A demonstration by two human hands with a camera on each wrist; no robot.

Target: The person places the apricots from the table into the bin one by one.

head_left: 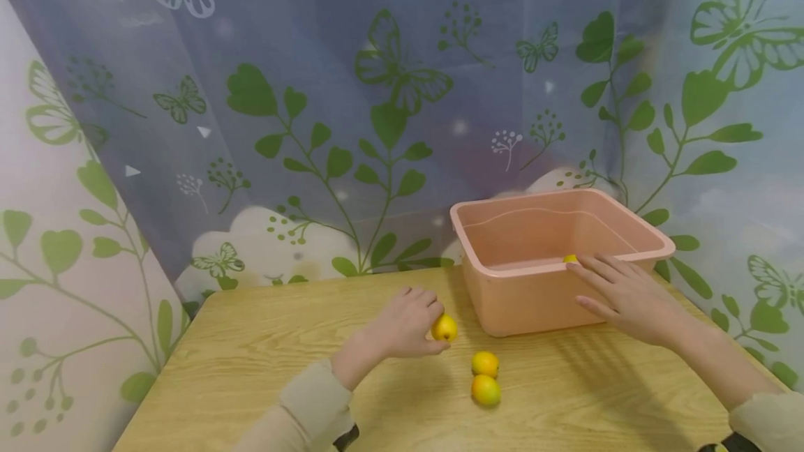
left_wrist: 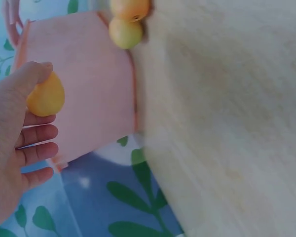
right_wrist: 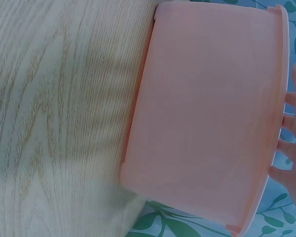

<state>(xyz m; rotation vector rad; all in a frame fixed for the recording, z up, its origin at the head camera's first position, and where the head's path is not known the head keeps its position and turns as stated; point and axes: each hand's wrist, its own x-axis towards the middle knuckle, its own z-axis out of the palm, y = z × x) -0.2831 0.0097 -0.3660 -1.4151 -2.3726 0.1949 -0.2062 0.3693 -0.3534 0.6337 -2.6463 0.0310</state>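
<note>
My left hand pinches a small, rounded yellow fruit between thumb and forefinger, left of the pink plastic bin. In the left wrist view the other fingers of that hand spread out below the fruit. Over the bin's near rim reaches my right hand, its fingers extended and its thumb outside the wall. By those fingertips a bit of another yellow fruit shows inside the bin; the rest is hidden. The right wrist view shows fingers along the rim.
Two more fruits, one yellow-orange and one tinged green, lie together on the wooden table in front of the bin. A curtain with leaves and butterflies hangs behind the table and along its sides.
</note>
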